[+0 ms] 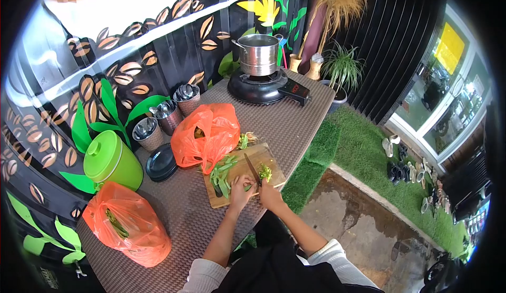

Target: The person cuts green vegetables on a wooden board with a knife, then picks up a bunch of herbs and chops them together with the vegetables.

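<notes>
My right hand (pixel 270 196) is wrapped round the handle of a knife (pixel 251 166), whose blade points away over the wooden cutting board (pixel 221 202). Curled close beside the blade, my left hand (pixel 241 190) pinches some green vegetable, a bit of which shows at the fingertips. To the right of the knife lies a small heap of chopped green pieces (pixel 265 174). Long green leaves (pixel 223 173) are spread on the board's left half. Just behind the board is a bunch of greens with pale roots (pixel 245 140).
An orange plastic bag (pixel 206 132) touches the board's back; another (pixel 126 224) stands front left. Dark plates (pixel 161 162), a green lidded bucket (pixel 112 161) and cutlery cups (pixel 167 117) line the wall. A steel pot (pixel 258 55) sits on a portable stove (pixel 256 88) at the far end.
</notes>
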`<state>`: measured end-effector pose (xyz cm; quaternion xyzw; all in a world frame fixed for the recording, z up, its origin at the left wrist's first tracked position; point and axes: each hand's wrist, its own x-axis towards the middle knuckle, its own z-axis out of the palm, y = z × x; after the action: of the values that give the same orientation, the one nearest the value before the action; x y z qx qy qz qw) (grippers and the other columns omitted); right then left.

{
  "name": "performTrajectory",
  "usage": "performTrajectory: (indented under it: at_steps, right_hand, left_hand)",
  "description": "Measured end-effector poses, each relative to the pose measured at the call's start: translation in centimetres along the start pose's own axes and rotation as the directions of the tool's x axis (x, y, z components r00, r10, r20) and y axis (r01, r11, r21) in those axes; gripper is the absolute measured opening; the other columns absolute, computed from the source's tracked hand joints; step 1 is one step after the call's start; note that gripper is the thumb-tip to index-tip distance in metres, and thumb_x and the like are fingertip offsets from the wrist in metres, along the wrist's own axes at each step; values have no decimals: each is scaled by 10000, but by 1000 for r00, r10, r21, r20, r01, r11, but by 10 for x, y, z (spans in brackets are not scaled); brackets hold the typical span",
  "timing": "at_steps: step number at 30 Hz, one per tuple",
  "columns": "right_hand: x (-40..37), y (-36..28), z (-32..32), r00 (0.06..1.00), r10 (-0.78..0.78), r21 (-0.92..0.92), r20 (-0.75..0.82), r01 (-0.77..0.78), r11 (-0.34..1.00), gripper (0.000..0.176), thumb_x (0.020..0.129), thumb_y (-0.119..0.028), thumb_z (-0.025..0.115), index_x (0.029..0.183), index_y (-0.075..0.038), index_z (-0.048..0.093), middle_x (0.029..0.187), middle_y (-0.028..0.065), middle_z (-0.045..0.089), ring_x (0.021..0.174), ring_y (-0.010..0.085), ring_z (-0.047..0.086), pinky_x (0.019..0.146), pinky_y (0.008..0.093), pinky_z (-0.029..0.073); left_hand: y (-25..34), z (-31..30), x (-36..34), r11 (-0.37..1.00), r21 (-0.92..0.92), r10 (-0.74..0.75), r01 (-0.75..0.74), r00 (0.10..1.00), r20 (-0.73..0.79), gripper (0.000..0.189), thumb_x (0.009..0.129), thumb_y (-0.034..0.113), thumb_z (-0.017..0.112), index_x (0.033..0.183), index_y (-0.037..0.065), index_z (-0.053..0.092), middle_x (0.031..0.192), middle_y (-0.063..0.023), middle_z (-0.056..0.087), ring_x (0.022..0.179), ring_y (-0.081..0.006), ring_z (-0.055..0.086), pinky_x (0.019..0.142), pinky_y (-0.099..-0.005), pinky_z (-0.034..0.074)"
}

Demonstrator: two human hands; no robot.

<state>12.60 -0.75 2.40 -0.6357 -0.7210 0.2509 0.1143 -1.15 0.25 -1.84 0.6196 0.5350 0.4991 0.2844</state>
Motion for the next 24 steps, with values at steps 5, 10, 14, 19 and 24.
performTrajectory:
  at_steps: [5, 10, 14, 19, 24]
  right_hand:
    - [-17, -8, 2, 999, 16, -21, -28, -16, 1000, 259, 915, -188, 456, 1061, 15, 386, 866, 289, 629, 811, 463, 629, 681, 533, 511]
    - [1, -3, 3, 1000, 3, 25, 15, -3, 1000, 273, 911, -195, 462, 1070, 13, 385, 878, 294, 625, 821, 468, 623, 700, 546, 496]
    - [-2, -2, -1, 1000, -12, 18, 19, 12, 1000, 262, 910, -185, 453, 1074, 7, 384, 873, 293, 626, 823, 467, 624, 700, 543, 497]
    - [-9, -11, 8, 997, 83, 26, -8, -83, 996, 310, 927, -218, 437, 1126, 12, 377, 896, 312, 616, 855, 465, 618, 733, 556, 484]
    - [-5, -7, -4, 999, 10, 21, 33, -11, 1000, 289, 914, -193, 451, 1094, 21, 381, 933, 300, 620, 860, 454, 630, 726, 526, 509]
  left_hand:
    - [13, -8, 0, 999, 53, -4, 3, 1000, 29, 204, 736, 92, 695, 885, 80, 557, 819, -12, 634, 791, -212, 546, 825, -367, 375]
    - [7, -5, -2, 972, 215, 90, -92, 996, 16, 186, 759, 105, 676, 892, 92, 546, 840, -33, 606, 874, -259, 539, 833, -393, 363]
    - [5, -3, -2, 974, 200, 104, -104, 995, 8, 172, 767, 114, 666, 879, 96, 537, 842, -46, 595, 885, -271, 535, 833, -399, 358]
    - [10, -7, -2, 975, 210, 61, -67, 997, 35, 175, 762, 111, 664, 868, 87, 526, 827, -48, 580, 884, -273, 531, 826, -397, 357]
    - [14, -6, -2, 973, 219, 71, -73, 997, 19, 183, 757, 108, 665, 857, 79, 516, 807, -58, 565, 862, -277, 530, 806, -400, 358]
